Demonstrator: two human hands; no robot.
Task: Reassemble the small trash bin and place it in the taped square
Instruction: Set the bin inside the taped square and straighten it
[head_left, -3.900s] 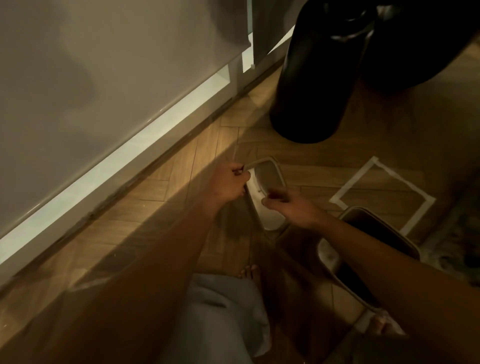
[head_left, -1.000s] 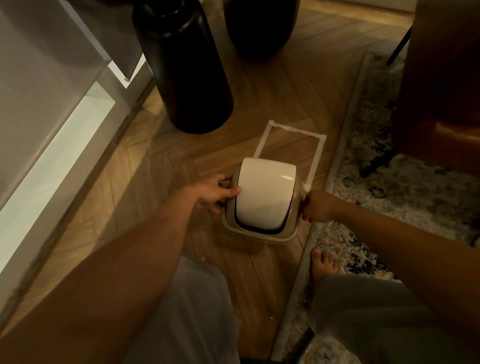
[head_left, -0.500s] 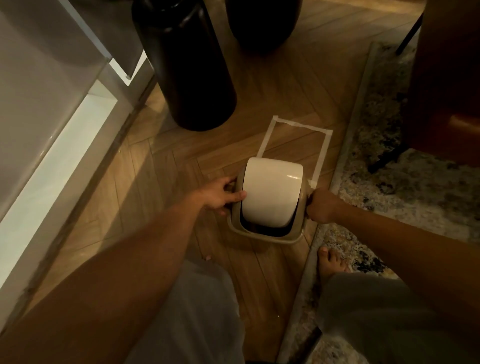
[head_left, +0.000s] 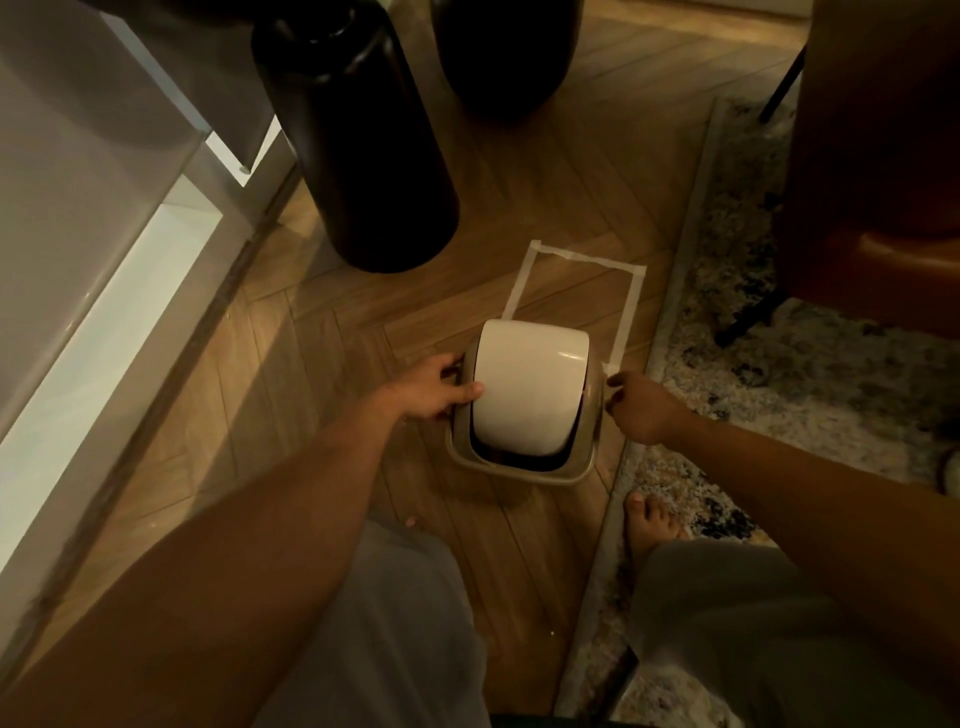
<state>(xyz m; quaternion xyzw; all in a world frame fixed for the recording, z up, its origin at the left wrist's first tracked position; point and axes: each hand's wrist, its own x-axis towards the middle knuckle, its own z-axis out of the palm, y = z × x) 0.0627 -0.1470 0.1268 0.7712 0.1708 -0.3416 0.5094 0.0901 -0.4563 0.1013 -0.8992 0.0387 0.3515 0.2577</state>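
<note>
At lower centre, grey trouser knees and a bare foot (head_left: 649, 525) at the rug's (head_left: 727, 249) edge. Mid-frame, the left hand (head_left: 434, 387) grips the trash bin (head_left: 524, 410) by its rim; the right hand (head_left: 641, 402), fingers curled, touches the opposite side. Since a second ago the bin has slid up-frame onto the taped square's (head_left: 631, 306) near edge, so placement looks nearly done. The glossy cream domed lid sits in a matte taupe collar. Beyond stand smooth black vessels (head_left: 358, 140) on herringbone wood floor.
</note>
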